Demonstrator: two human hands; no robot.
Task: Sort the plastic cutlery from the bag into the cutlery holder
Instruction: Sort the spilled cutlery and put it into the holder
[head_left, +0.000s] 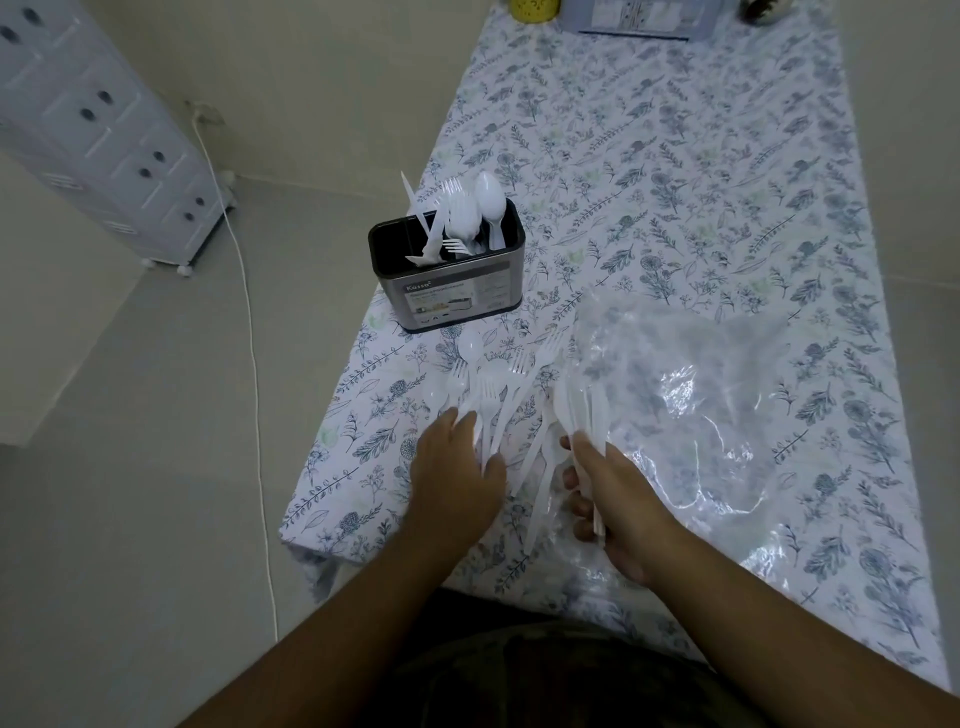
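Observation:
A steel cutlery holder (451, 291) stands near the table's left edge with white plastic knives, forks and spoons upright in it. Loose white forks and spoons (493, 384) lie fanned out on the floral cloth in front of it. My left hand (454, 478) rests on the handles of this pile, fingers spread flat. My right hand (608, 493) grips a bundle of white knives (584, 410) by their handles, blades pointing away. A crumpled clear plastic bag (691, 405) lies just right of that hand.
The table (675, 171) under a floral cloth runs away from me; its left edge drops to a tiled floor. A yellow cup (535, 9) and a box (641, 18) sit at the far end. A white drawer cabinet (98, 130) and cable stand at left.

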